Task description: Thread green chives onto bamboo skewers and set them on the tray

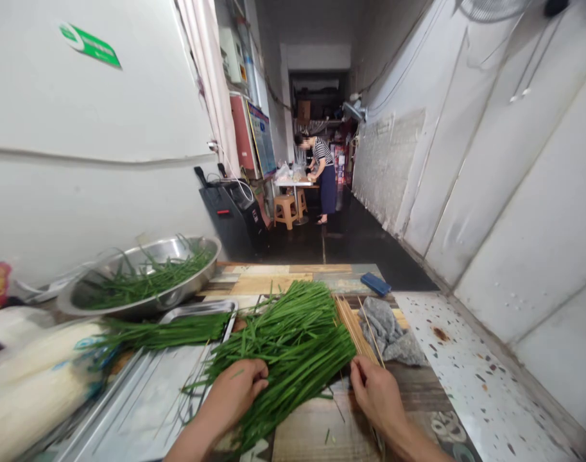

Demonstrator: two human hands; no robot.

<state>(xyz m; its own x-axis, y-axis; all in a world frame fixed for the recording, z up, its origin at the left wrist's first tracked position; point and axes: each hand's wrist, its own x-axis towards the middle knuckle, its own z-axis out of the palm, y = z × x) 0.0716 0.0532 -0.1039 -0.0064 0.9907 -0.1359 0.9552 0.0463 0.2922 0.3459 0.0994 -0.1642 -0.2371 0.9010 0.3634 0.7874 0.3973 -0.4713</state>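
A large pile of green garlic chives [293, 346] lies on the wood-patterned table in front of me. My left hand [239, 388] is at the pile's near left side, with thumb and fingers pinched on some chives. On the right, my right hand [377, 391] is closed in a pinch by the cut ends of the chives; what lies between its fingertips is hidden. A bundle of thin wooden skewers [357, 330] rests just beyond that hand, partly beside the chives. One skewer [371, 330] lies apart, slanting towards the hand.
A metal tray [133, 398] holds more chives at left, below a steel bowl [210, 263] of loose chives. A grey cloth [389, 330] and a blue box [375, 283] lie at right. Farther off, a person [324, 167] bends over a table near stools [285, 210].
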